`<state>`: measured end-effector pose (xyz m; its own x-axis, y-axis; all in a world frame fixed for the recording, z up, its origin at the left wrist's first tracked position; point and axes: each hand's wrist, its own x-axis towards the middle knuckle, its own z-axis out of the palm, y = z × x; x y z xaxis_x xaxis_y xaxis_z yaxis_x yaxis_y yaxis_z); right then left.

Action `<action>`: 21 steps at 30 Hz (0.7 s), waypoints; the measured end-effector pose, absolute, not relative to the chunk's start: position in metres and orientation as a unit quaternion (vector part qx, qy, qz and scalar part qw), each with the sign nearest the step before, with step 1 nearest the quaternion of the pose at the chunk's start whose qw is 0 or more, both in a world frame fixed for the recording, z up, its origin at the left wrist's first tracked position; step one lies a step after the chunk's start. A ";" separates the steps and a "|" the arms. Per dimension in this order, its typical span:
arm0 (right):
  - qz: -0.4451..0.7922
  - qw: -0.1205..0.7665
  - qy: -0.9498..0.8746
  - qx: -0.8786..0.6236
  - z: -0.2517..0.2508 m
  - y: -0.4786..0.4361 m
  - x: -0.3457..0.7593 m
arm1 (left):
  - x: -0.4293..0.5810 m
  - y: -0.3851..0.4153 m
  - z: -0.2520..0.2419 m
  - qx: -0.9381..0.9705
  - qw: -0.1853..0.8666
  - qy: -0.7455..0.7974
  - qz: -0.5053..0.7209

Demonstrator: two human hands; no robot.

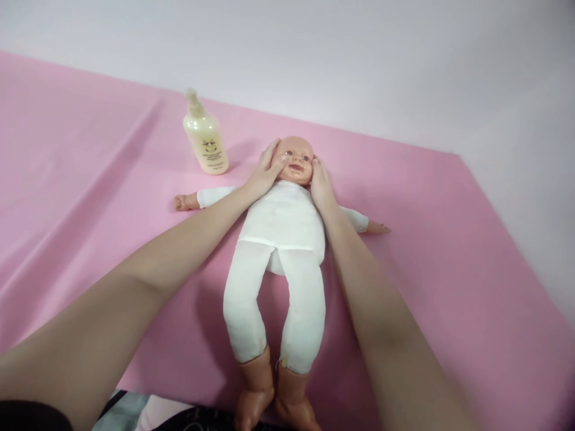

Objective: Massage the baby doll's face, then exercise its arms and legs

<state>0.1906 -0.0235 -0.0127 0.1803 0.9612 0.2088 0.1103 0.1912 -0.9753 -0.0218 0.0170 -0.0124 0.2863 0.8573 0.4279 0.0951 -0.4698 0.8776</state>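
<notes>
A baby doll (283, 215) with a white cloth body lies on its back, its feet toward me. Cupped along the left side of its head is my left hand (266, 173), thumb on the cheek and fingers up beside the head. My right hand (322, 182) presses against the other side of the head, its fingers close together near the ear. Between them the two hands hold the head, and my palms are hidden. The doll's arms stretch out sideways, passing beneath my forearms.
A pale yellow pump bottle (206, 140) with a cow picture stands left of the doll's head. Under everything lies a pink cloth (431, 251), creased at the left, on a table with a pale wall (359, 60) behind. Dark clothing shows at the bottom edge.
</notes>
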 end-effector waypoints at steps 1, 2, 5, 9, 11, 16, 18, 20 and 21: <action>0.371 0.571 -0.520 -0.515 -0.014 -0.023 0.191 | -0.022 0.018 -0.014 0.703 0.386 0.340 0.492; 0.371 0.571 -0.520 -0.516 -0.014 -0.022 0.190 | -0.022 0.019 -0.014 0.703 0.386 0.340 0.491; 0.378 0.573 -0.515 -0.512 -0.013 -0.023 0.189 | -0.022 0.020 -0.014 0.704 0.386 0.339 0.490; 0.383 0.575 -0.512 -0.510 -0.008 -0.027 0.187 | -0.023 0.013 -0.009 0.699 0.391 0.337 0.494; 0.380 0.574 -0.513 -0.513 -0.008 -0.027 0.187 | -0.022 0.008 -0.005 0.694 0.397 0.335 0.498; 0.372 0.575 -0.521 -0.509 -0.011 -0.023 0.189 | -0.022 -0.003 0.005 0.700 0.404 0.325 0.490; 0.374 0.576 -0.520 -0.508 -0.011 -0.023 0.189 | -0.023 -0.003 0.005 0.702 0.405 0.322 0.489; 0.378 0.576 -0.518 -0.507 -0.011 -0.023 0.189 | -0.023 0.000 0.002 0.701 0.406 0.322 0.490; 0.380 0.576 -0.517 -0.507 -0.011 -0.023 0.189 | -0.023 0.003 0.000 0.701 0.405 0.323 0.490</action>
